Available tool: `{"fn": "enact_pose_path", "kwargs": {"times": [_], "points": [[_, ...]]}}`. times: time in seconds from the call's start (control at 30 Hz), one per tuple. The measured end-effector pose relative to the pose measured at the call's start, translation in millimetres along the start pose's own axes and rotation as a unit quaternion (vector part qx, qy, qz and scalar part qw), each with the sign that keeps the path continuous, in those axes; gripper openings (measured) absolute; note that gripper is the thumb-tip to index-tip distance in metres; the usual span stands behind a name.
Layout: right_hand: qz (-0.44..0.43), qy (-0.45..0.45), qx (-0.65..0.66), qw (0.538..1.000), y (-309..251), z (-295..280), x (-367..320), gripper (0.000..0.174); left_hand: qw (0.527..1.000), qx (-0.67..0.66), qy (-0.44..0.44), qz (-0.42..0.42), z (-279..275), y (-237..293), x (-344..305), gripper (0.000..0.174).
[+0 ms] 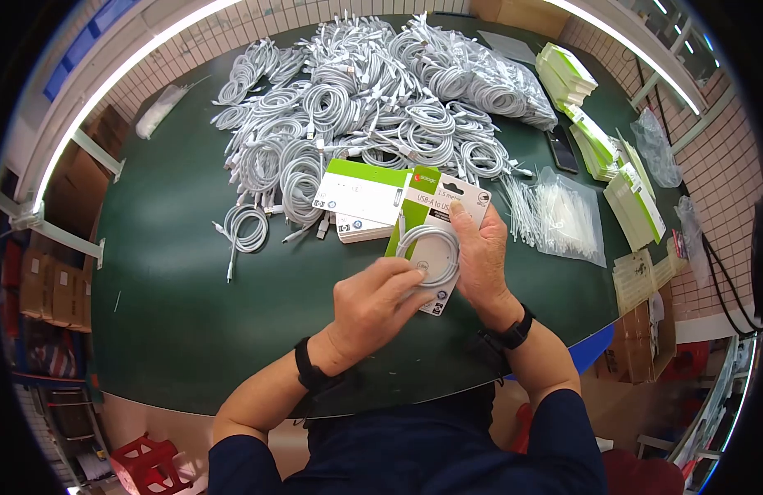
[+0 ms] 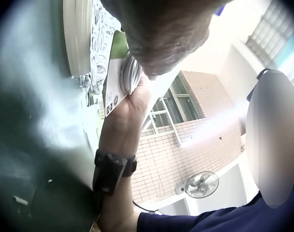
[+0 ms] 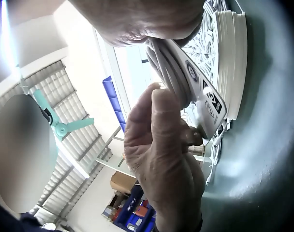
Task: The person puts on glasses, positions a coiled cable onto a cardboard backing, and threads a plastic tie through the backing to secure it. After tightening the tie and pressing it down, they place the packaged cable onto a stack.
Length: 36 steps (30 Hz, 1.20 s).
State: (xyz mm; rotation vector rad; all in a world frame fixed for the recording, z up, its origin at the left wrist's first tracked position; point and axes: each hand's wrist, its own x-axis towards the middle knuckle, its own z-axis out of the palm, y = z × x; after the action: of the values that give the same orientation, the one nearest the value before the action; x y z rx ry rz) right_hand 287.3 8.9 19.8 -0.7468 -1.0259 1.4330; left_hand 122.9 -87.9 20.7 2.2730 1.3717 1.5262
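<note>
My right hand (image 1: 484, 256) grips a green and white packaging card (image 1: 439, 198) along its right side, thumb across the front. A coiled white USB cable (image 1: 458, 256) lies against the card's face. From the lower left, my left hand (image 1: 369, 301) pinches the coil, its fingertips over the cable's lower part. In the right wrist view the left thumb (image 3: 162, 104) meets the cable loops (image 3: 168, 72), and other fingers bend near the card's lower edge. Behind the held card stands a stack of similar cards (image 1: 361, 194) on the table.
A big heap of coiled cables (image 1: 328, 107) covers the back of the green table (image 1: 183, 330). One coil (image 1: 248, 229) lies apart at left. To the right are a bag of white zip ties (image 1: 569, 219), a phone (image 1: 561, 148) and several card stacks (image 1: 633, 206).
</note>
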Motion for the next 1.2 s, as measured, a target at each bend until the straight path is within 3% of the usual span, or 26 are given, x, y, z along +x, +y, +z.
{"fn": "enact_pose_path", "kwargs": {"times": [0.13, 0.17, 0.2, 0.27, 0.3, 0.4, 0.5, 0.6, 0.7, 0.77, 0.83, 0.97, 1.2], "points": [[0.007, 0.017, 0.074, 0.997, -9.6, 2.0, 1.8, 0.026, 0.99, -0.026, 0.057, -0.127, -21.5, -0.9, 14.9, 0.055], [0.008, 0.009, 0.077, 0.997, -9.7, 1.4, 1.7, 0.029, 0.978, -0.064, 0.023, -0.195, -21.9, -2.6, 14.8, 0.06], [0.003, 0.008, 0.092, 0.996, -9.0, 2.4, 0.7, 0.029, 0.951, -0.171, 0.004, -0.257, -17.6, -5.3, 12.7, 0.057], [-0.004, 0.004, 0.119, 0.993, -7.0, 5.3, -3.2, 0.03, 0.85, -0.376, -0.032, -0.368, -6.4, -9.0, 5.7, 0.051], [-0.013, 0.001, 0.129, 0.992, -6.1, 5.4, -4.6, 0.03, 0.816, -0.388, -0.067, -0.424, -9.8, -4.3, 6.8, 0.044], [-0.026, -0.011, 0.149, 0.989, -2.8, 5.2, -7.4, 0.032, 0.78, -0.46, 0.001, -0.426, -0.4, 2.4, 1.6, 0.033], [-0.019, -0.021, 0.128, 0.991, -0.5, 2.7, -4.7, 0.033, 0.769, -0.493, 0.073, -0.399, 4.7, 5.9, 0.8, 0.031], [0.019, -0.052, 0.034, 0.998, 2.0, 3.1, 0.1, 0.034, 0.791, -0.466, 0.144, -0.371, -2.1, 2.3, 6.9, 0.027], [0.113, -0.147, -0.132, 0.974, -5.1, -3.6, -0.3, 0.042, 0.892, -0.333, 0.188, -0.241, -19.5, -10.3, 13.2, 0.032], [0.177, -0.257, -0.124, 0.942, -16.7, 0.8, -5.2, 0.045, 0.981, -0.096, 0.168, -0.024, -36.7, -16.9, 24.1, 0.034], [0.233, -0.331, -0.064, 0.912, -23.8, 8.0, -13.5, 0.049, 0.979, 0.081, 0.12, 0.147, -50.8, -16.9, 31.8, 0.036], [0.197, -0.318, 0.067, 0.925, -17.5, 9.2, -21.3, 0.051, 0.964, 0.165, 0.063, 0.201, -48.0, -16.5, 25.8, 0.036], [0.258, -0.31, 0.193, 0.894, -19.6, 1.2, -8.0, 0.061, 0.958, 0.192, 0.03, 0.213, -44.9, -15.0, 26.6, 0.032]]}}
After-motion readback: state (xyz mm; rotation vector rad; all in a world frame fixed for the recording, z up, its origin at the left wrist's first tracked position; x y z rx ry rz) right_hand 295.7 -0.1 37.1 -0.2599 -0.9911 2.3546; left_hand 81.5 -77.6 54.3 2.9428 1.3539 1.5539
